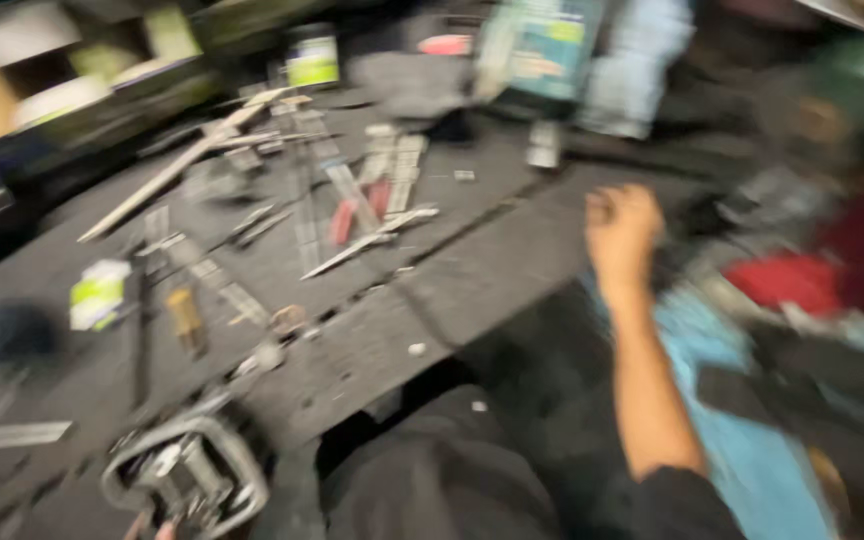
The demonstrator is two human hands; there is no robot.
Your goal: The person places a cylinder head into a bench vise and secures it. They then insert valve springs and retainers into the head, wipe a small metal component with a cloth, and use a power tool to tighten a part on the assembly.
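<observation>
— Dark trouser leg (432, 480) sits nearest; what's the right hand (620, 232) doing?
— Curled into a loose fist, gripping nothing I can make out, just past the grey mat's edge (512, 262).
— Left hand?
— Out of view. Red cloth (787, 280) lies just right of the fist; bare mat lies left.

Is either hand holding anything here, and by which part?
Cannot be told. The right hand is curled shut, but blur hides any contents. The left hand is out of view.
</observation>
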